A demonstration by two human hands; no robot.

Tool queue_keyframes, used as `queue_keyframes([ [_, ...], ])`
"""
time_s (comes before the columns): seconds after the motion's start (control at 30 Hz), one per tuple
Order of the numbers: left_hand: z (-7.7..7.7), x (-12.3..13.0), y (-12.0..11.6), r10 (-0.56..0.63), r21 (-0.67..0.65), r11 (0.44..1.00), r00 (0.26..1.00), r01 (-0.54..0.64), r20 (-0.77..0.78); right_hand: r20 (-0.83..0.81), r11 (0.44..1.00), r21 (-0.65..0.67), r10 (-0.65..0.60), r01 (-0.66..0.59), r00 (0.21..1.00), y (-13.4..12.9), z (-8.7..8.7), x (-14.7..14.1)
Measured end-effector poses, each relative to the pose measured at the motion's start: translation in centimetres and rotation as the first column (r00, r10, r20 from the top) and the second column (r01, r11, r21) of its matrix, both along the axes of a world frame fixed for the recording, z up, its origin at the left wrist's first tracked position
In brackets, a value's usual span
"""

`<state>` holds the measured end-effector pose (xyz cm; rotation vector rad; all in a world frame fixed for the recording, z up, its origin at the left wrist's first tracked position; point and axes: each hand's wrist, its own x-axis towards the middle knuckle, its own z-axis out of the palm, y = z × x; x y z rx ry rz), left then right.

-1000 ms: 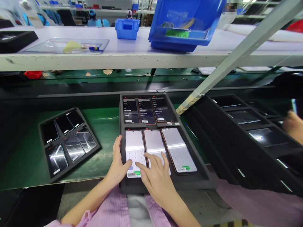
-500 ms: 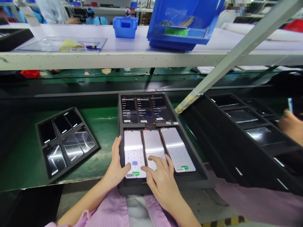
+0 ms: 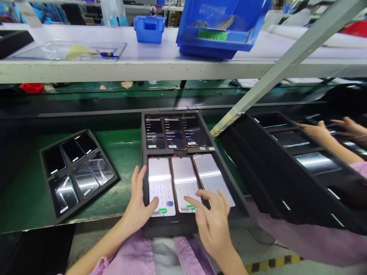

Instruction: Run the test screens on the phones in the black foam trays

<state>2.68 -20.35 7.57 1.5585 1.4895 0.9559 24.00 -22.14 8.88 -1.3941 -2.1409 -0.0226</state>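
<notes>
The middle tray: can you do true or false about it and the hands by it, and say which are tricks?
1. The middle tray holds six phones. True.
2. The front three phones have black screens. False: their screens are bright white.
3. The right hand has a finger over the middle front phone. True.
4. The left hand lifts a phone. False: it is beside the tray, thumb over the left front phone.
5. The back three phones have white writing on dark screens. True.
</notes>
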Motion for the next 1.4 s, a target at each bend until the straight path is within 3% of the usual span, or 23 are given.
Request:
queue_keyframes([
  [0.07,0.6,0.2,-0.3,-0.019,0.136,0.990,0.982,0.045,-0.187,0.008,0.998,0.029,-0.063,0.062,0.998,0.2,-0.1,1.3],
  [0.17,1.6,0.9,-0.6,-0.125,0.306,0.909,0.886,0.283,-0.447,0.031,0.994,0.024,-0.104,0.103,0.994,0.3,-0.1,2.9],
  [0.27,2.3,1.9,-0.6,-0.283,0.260,0.822,0.760,0.507,-0.585,0.019,0.991,0.003,-0.136,0.136,0.991,0.3,-0.1,3.7],
  [0.37,2.5,2.7,-0.3,-0.375,0.172,0.789,0.684,0.590,-0.625,0.018,0.993,0.009,-0.119,0.119,0.993,0.1,-0.1,3.9],
  [0.5,2.3,3.0,-0.2,-0.354,0.164,0.800,0.674,0.578,-0.648,-0.012,0.992,-0.011,-0.128,0.128,0.992,-0.1,-0.2,3.7],
  [0.67,1.8,1.9,-0.6,-0.224,0.286,0.805,0.712,0.520,-0.666,-0.050,0.994,-0.036,-0.103,0.101,0.993,-0.1,0.3,2.8],
  [0.9,0.7,-1.6,-2.2,0.066,0.518,0.779,0.775,0.354,-0.629,-0.121,0.990,-0.084,0.101,-0.112,0.987,0.1,0.9,-0.6],
  [1.0,0.5,-2.3,-2.6,0.077,0.488,0.798,0.743,0.353,-0.665,-0.155,0.981,-0.083,0.162,-0.177,0.974,0.3,1.0,-2.1],
  [1.13,0.9,-2.2,-2.6,0.067,0.457,0.799,0.697,0.391,-0.714,-0.205,0.984,-0.059,0.150,-0.166,0.967,0.4,1.0,-3.1],
  [1.4,1.5,-2.3,-2.5,0.126,0.570,0.748,0.770,0.341,-0.625,-0.162,0.989,-0.100,0.092,-0.109,0.982,0.5,0.8,-3.6],
])
